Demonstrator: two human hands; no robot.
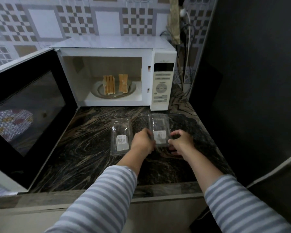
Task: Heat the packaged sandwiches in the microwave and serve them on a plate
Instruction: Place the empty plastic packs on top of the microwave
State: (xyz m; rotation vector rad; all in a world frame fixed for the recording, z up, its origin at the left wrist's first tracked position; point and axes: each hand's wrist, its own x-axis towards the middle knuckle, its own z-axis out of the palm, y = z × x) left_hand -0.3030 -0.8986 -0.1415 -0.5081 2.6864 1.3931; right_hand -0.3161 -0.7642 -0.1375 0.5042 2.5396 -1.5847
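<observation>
The white microwave stands at the back of the counter with its door swung wide open to the left. Inside, two stacks of sandwiches stand upright on a glass plate. Two clear plastic sandwich packages lie on the dark counter, and both look empty. The left package lies by itself. My left hand and my right hand hold the right package by its near end, one on each side, with fingers curled around its edges.
The dark marbled counter runs from the microwave to its front edge. A tall dark appliance wall bounds the right side. Cables hang behind the microwave. The open door takes up the left part of the counter.
</observation>
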